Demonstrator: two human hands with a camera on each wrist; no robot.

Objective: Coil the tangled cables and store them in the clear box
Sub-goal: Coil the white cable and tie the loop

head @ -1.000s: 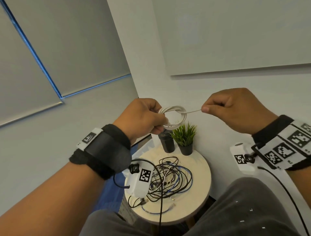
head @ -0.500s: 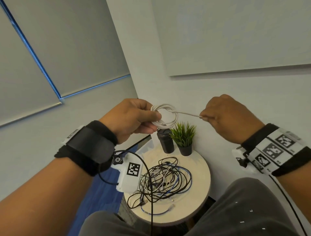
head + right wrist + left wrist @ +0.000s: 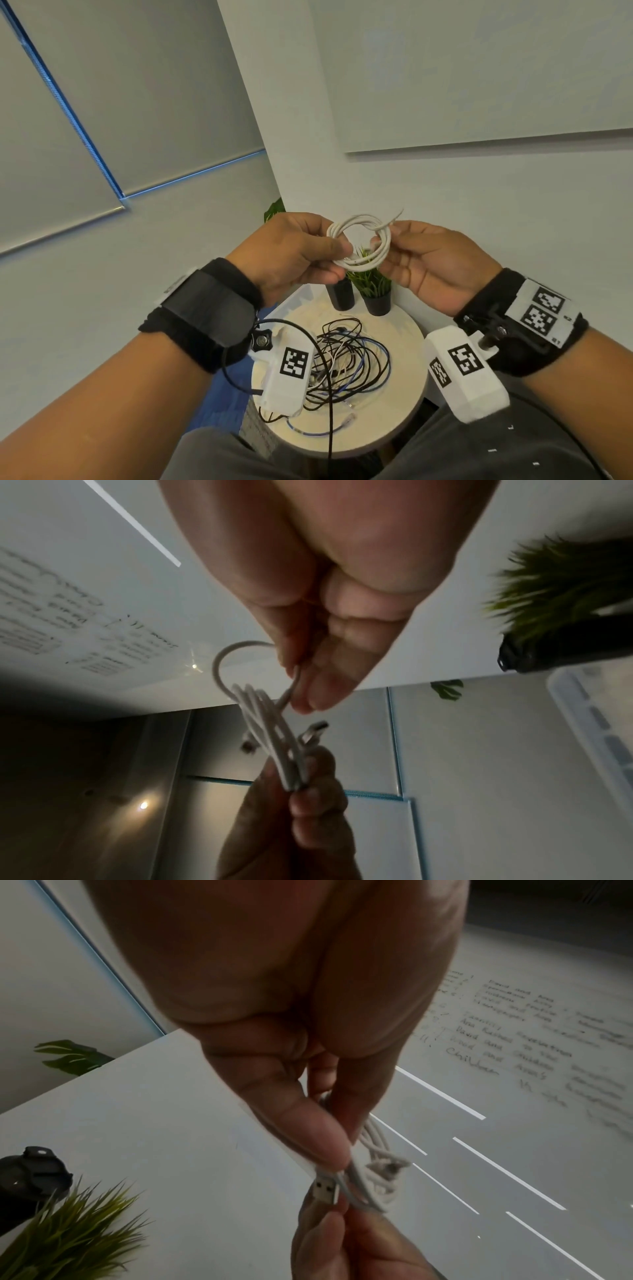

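Observation:
A white cable (image 3: 359, 245) is wound into a small coil and held up above the table. My left hand (image 3: 342, 258) pinches the coil's left side between thumb and fingers. In the left wrist view, its USB plug (image 3: 327, 1191) sticks out below the thumb. My right hand (image 3: 385, 240), palm up, pinches the coil's right side, and the loose end (image 3: 397, 214) pokes up past it. In the right wrist view, the fingertips (image 3: 308, 696) pinch a loop of the cable (image 3: 240, 664). A tangle of black, blue and white cables (image 3: 349, 363) lies on the round table (image 3: 404, 404). The clear box (image 3: 291, 301) shows partly behind my left wrist.
Two small black pots, one holding a green plant (image 3: 371, 284), stand at the table's back edge under my hands. White walls close in behind and to the right. My knees (image 3: 445, 455) are against the table's front.
My right hand has moved left to the coil and turned palm up. The straight tail it was pulling taut is now wrapped into the coil. Both hands have dropped slightly.

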